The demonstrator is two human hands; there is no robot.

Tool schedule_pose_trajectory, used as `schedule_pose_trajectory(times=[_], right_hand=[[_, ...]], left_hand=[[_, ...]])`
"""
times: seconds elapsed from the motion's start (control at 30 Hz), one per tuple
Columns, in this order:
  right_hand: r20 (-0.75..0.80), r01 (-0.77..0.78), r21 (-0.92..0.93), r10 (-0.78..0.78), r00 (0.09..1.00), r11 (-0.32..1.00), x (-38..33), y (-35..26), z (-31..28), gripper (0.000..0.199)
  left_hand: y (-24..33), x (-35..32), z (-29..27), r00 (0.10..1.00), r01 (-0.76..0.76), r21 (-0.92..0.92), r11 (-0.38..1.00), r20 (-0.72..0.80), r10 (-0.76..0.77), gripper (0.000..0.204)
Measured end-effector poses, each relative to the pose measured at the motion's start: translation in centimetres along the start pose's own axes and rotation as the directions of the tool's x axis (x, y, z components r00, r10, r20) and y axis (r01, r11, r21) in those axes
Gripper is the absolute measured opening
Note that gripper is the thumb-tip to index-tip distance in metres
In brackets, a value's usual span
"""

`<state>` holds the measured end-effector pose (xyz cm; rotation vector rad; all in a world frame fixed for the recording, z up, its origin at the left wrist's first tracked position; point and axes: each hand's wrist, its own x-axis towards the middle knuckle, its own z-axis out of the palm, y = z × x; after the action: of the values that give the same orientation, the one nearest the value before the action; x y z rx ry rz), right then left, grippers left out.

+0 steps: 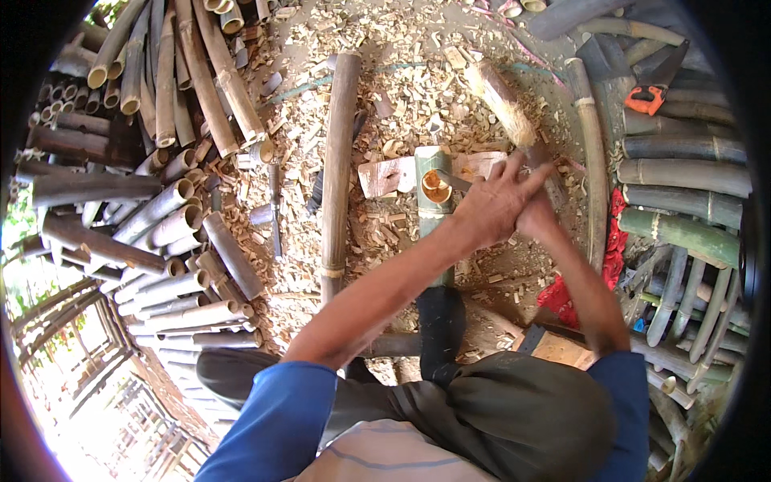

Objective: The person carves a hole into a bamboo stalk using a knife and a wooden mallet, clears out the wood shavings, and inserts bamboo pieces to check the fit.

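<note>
A green bamboo tube (435,219) lies lengthwise in front of me, with a cut hole (436,186) showing orange-brown inside. A narrow-bladed tool (458,181) reaches from my left hand (491,202) to the right edge of that hole. Its handle is hidden in the fingers, so its exact kind is unclear. My right hand (533,210) is closed against my left hand, and what it grips is covered. Under the tube sits a pale wooden block (387,176). My dark-covered foot (440,321) is at the tube's near end.
Wood chips cover the ground. A long bamboo pole (341,153) lies left, near a hammer-like tool (274,210). Beyond my hands lies a frayed wooden club (504,104). Bamboo piles (173,233) flank the left; an orange-handled saw (646,100) rests on the right stack.
</note>
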<state>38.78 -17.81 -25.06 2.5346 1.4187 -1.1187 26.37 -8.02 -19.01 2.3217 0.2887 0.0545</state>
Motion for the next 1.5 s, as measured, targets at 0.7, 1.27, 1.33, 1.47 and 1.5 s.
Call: schedule_pose_trajectory(times=[0.7,1.27,1.33,1.47,1.5], right_hand=[[0.465,0.007,0.172,-0.088,0.881,0.985,0.3,-2.6,-4.3,0.056],[-0.313,-0.008,0.651,0.278,0.908,0.759,-11.1,-7.8,6.5,0.042],[-0.383,-0.166,0.431,0.346,0.857,0.887,-12.4,-4.9,10.2,0.041],[-0.284,-0.323,0.221,0.378,0.881,0.92,-13.3,-2.2,13.2,0.044],[-0.463,-0.261,0.132,0.292,0.837,0.956,-13.0,-1.1,13.2,0.048]], left_hand=[[-0.4,0.1,-2.4,0.919,0.362,-0.202,0.91,0.237,-0.313,0.105],[-23.6,-19.1,-13.0,0.58,0.492,-0.23,0.84,-0.633,-0.513,0.038],[-25.0,-20.7,-15.3,0.262,0.891,-0.247,0.382,-0.406,-0.875,0.037],[-30.4,-23.8,-12.9,0.451,0.877,0.05,0.478,-0.428,-0.783,0.046],[-30.3,-24.0,-12.3,0.483,0.864,0.096,0.495,-0.441,-0.757,0.044]])
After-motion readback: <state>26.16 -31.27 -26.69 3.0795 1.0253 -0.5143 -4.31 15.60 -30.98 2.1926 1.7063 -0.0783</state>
